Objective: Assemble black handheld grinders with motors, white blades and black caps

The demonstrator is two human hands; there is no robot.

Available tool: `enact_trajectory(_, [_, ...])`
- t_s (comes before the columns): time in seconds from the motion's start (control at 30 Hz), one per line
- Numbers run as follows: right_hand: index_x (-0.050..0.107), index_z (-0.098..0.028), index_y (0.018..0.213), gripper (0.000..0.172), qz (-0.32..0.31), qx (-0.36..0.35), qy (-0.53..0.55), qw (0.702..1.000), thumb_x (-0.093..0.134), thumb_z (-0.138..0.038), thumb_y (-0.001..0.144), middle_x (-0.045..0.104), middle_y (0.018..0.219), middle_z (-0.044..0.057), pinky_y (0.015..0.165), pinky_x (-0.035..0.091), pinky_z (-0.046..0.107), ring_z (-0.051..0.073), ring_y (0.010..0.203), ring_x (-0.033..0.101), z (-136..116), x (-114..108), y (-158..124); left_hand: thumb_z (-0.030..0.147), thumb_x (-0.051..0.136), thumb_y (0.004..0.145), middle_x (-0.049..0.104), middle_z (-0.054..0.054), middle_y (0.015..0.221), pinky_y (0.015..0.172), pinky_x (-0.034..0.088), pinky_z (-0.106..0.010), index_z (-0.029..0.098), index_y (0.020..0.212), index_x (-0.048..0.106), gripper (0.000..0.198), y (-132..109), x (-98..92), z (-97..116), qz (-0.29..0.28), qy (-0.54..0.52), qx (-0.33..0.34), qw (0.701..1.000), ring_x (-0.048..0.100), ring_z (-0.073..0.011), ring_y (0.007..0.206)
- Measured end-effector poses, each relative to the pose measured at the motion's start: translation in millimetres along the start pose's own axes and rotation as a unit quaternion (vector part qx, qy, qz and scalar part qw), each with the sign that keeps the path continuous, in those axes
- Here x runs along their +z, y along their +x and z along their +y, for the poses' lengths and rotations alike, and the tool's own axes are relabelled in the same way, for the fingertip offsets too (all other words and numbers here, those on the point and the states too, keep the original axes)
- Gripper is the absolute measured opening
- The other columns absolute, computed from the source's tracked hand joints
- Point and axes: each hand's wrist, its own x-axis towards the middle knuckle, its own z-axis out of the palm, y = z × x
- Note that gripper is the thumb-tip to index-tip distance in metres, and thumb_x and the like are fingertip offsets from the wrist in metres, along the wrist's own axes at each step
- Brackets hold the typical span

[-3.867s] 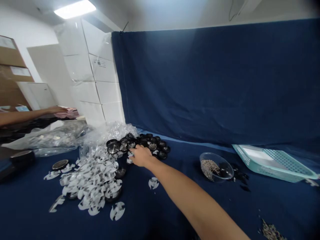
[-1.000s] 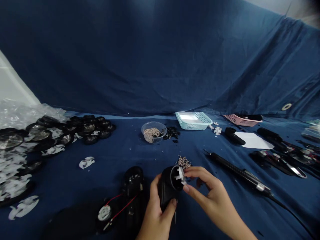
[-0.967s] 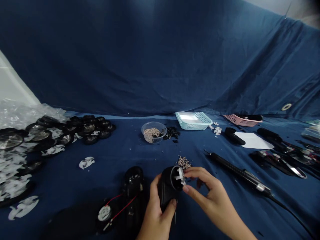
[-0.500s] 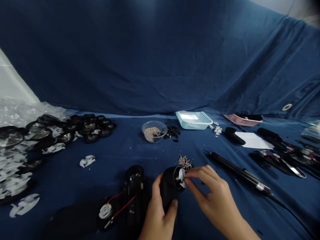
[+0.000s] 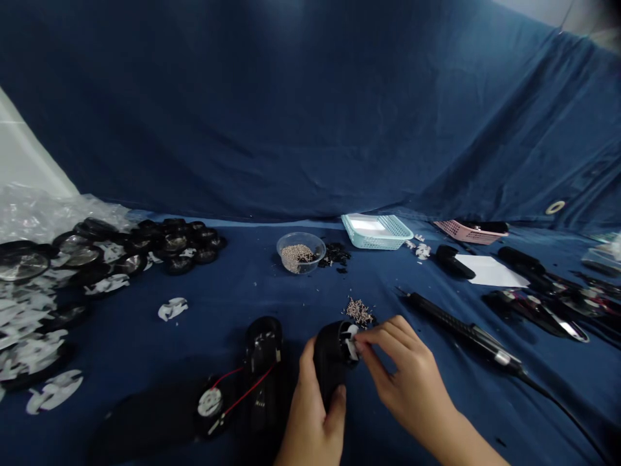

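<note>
My left hand (image 5: 313, 414) grips a black cylindrical housing (image 5: 330, 359) near the table's front edge, thumb and fingers wrapped round it. My right hand (image 5: 402, 378) pinches a small white fan-shaped piece (image 5: 351, 336) at the housing's open end. Just left of the housing lies a black shell (image 5: 262, 369) with red wires running to a small round motor (image 5: 210, 402). A little heap of tiny metal screws (image 5: 359, 312) lies on the blue cloth just beyond my hands.
A clear bowl of screws (image 5: 301, 252) and a teal basket (image 5: 376, 231) stand further back. Black round discs (image 5: 145, 249) and white cut-outs (image 5: 29, 323) cover the left. A black electric screwdriver (image 5: 460, 330) with its cable lies right, beside a pink basket (image 5: 470, 231) and other black parts.
Earlier my right arm reached to the disc pile at the left; now both hands work at the housing. Over the last second the white piece has gone deeper into the housing's mouth.
</note>
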Motion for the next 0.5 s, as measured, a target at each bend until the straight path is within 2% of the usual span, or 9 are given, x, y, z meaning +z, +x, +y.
enact_trajectory(0.2, [0.062, -0.02, 0.092, 0.013, 0.042, 0.004, -0.004, 0.999, 0.058, -0.008, 0.087, 0.063, 0.093, 0.005, 0.075, 0.047, 0.035, 0.02, 0.086, 0.053, -7, -1, -1, 0.032, 0.044, 0.094, 0.039, -0.015, 0.148, 0.115, 0.026, -0.05, 0.019, 0.143, 0.023, 0.055, 1, -1.2, 5, 0.025, -0.011, 0.01, 1.0, 0.036, -0.0282, 0.138])
enact_trajectory(0.4, [0.063, -0.021, 0.11, 0.028, 0.004, -0.033, 0.009, 0.999, 0.055, -0.005, 0.088, 0.065, 0.098, 0.006, 0.076, 0.05, 0.034, 0.019, 0.087, 0.055, -8, -9, -5, 0.032, 0.046, 0.093, 0.04, -0.016, 0.149, 0.115, 0.026, -0.049, 0.018, 0.142, 0.026, 0.055, 1, -2.7, 11, 0.021, -0.039, 0.0, 0.999, 0.036, -0.0287, 0.139])
enact_trajectory(0.5, [0.06, -0.022, 0.118, 0.034, -0.012, -0.046, 0.013, 0.999, 0.054, -0.005, 0.089, 0.066, 0.095, 0.006, 0.075, 0.05, 0.035, 0.019, 0.085, 0.056, -5, -13, -4, 0.031, 0.046, 0.094, 0.039, -0.016, 0.149, 0.116, 0.025, -0.048, 0.017, 0.143, 0.025, 0.055, 0, -3.1, 14, 0.007, -0.054, -0.004, 0.999, 0.035, -0.0279, 0.14])
